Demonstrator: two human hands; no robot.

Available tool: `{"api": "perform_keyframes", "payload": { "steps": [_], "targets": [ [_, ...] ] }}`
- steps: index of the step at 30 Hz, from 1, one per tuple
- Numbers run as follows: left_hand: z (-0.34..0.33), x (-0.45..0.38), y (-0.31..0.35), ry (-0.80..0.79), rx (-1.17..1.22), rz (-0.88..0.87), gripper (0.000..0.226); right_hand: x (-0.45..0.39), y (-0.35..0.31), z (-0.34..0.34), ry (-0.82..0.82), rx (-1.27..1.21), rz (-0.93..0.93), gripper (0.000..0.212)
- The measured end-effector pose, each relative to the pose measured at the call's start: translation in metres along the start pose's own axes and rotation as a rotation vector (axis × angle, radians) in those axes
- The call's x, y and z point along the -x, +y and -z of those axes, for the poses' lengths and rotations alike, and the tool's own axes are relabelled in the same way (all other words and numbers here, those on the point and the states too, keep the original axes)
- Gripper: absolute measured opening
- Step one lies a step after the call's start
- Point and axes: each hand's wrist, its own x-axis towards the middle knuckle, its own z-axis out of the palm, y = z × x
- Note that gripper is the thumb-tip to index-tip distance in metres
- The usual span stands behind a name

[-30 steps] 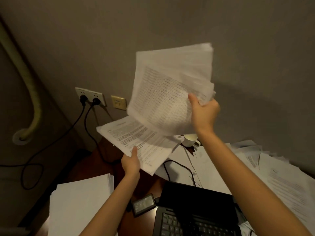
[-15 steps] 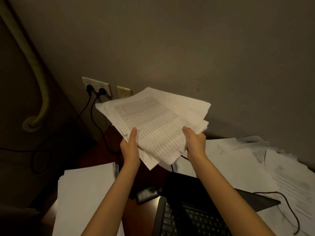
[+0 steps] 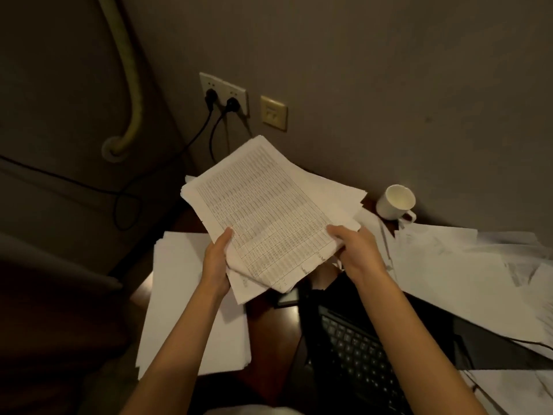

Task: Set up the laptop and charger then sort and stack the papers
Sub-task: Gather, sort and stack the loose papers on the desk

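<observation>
1. While you look down through the head camera, your left hand point(image 3: 216, 259) and right hand point(image 3: 354, 250) both hold one sheaf of papers point(image 3: 269, 211) in the air above the table point(image 3: 269, 339).
2. Your left hand grips the sheaf's near left edge, thumb lying on top and fingers curled out of sight beneath.
3. Your right hand pinches the near right corner, thumb on top, the other fingers hidden under the paper.
4. The top sheet is white and printed with a dense grid of small rows and columns; the print is too fine to read.
5. The sheets under it are fanned unevenly, with corners sticking out at the far right and at the near edge.
6. A neat stack of blank-faced white paper point(image 3: 191, 310) lies at the table's left edge, below your left forearm.
7. The open black laptop point(image 3: 359, 354) sits at the near edge, its keyboard under your right forearm.
8. Loose sheets point(image 3: 449, 265) spread in an untidy heap over the right side of the table, some overlapping the laptop's far edge.
9. A white cup point(image 3: 396, 202) lies tipped near the table's far edge, against the wall.
10. Two black plugs sit in the white wall socket point(image 3: 223, 92); their cables point(image 3: 209, 133) drop behind the table's far left corner.
11. A small dark device point(image 3: 288, 299) lies on the table just beside the laptop's far left corner.
</observation>
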Motion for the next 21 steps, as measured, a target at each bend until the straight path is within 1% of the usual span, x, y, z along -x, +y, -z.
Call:
{"api": "perform_keyframes", "payload": {
  "steps": [2,3,5,6,8,9,11,12,13,14,15,17,19,21],
  "targets": [
    [0.020,0.002,0.004,-0.020,0.033,0.039,0.023,-0.004,-0.002,-0.004,0.022,0.075,0.034,0.055],
    [0.030,0.003,0.006,-0.021,0.046,0.056,0.023,-0.003,-0.002,-0.007,-0.004,0.180,0.060,0.053],
    [0.051,0.003,0.010,-0.024,0.047,0.068,0.028,-0.001,0.003,-0.015,-0.121,0.379,0.092,0.044],
    [0.061,0.003,0.012,-0.021,0.043,0.069,0.032,-0.001,0.006,-0.020,-0.165,0.447,0.089,0.042],
    [0.080,0.003,0.017,-0.008,0.045,0.074,0.038,-0.003,0.014,-0.030,-0.197,0.523,0.079,0.042],
    [0.089,0.003,0.019,-0.005,0.050,0.079,0.036,-0.006,0.018,-0.035,-0.207,0.527,0.053,0.039],
    [0.107,0.002,0.022,0.000,0.059,0.093,0.031,-0.011,0.025,-0.046,-0.217,0.519,-0.016,0.027],
    [0.115,0.002,0.022,0.008,0.049,0.106,0.030,-0.014,0.029,-0.051,-0.214,0.529,-0.044,0.024],
    [0.122,0.003,0.022,0.012,0.029,0.125,0.030,-0.019,0.036,-0.055,-0.208,0.544,-0.069,0.028],
    [0.130,0.002,0.020,0.018,0.006,0.154,0.031,-0.022,0.044,-0.059,-0.202,0.570,-0.109,0.032],
    [0.137,0.002,0.016,0.032,-0.013,0.192,0.035,-0.026,0.054,-0.063,-0.208,0.601,-0.156,0.029],
    [0.152,0.002,0.008,0.097,-0.045,0.246,0.039,-0.030,0.078,-0.066,-0.208,0.630,-0.283,0.017],
    [0.166,0.002,-0.001,0.179,-0.078,0.280,0.038,-0.030,0.105,-0.067,-0.171,0.560,-0.420,0.021],
    [0.179,0.001,-0.011,0.242,-0.149,0.316,0.037,-0.025,0.130,-0.063,-0.166,0.458,-0.486,0.032]
  ]
}}
